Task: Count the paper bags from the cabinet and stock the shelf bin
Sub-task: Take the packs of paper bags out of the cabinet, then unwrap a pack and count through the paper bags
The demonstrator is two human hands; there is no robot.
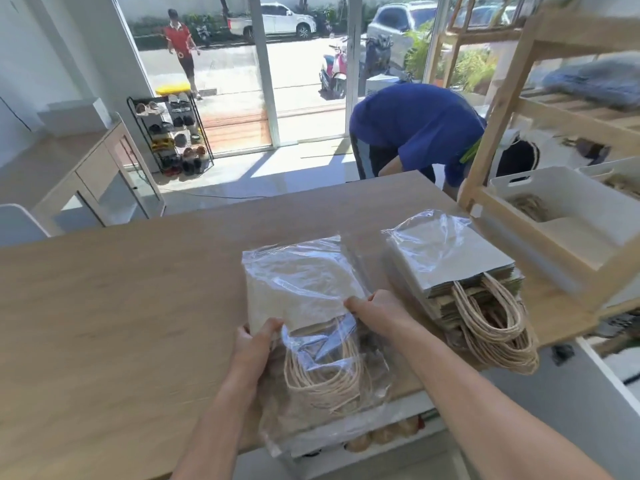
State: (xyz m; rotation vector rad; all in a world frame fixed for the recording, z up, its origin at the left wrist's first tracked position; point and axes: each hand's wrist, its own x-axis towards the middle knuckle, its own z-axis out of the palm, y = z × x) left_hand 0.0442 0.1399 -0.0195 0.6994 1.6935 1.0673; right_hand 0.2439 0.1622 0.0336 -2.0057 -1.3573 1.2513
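Both hands hold a pack of white paper bags point(304, 289) in clear plastic wrap at the near edge of the wooden desk point(121, 306): the left hand point(254, 344) grips its near left corner, and the right hand point(381, 311) pinches the wrap on its right side. The pack's rope handles point(325, 379) hang over the desk edge toward the person. Just to the right lies a second pack of paper bags point(450, 261), half out of its wrap, and farther right a white bin point(568, 202) sits on the wooden shelf point(498, 109).
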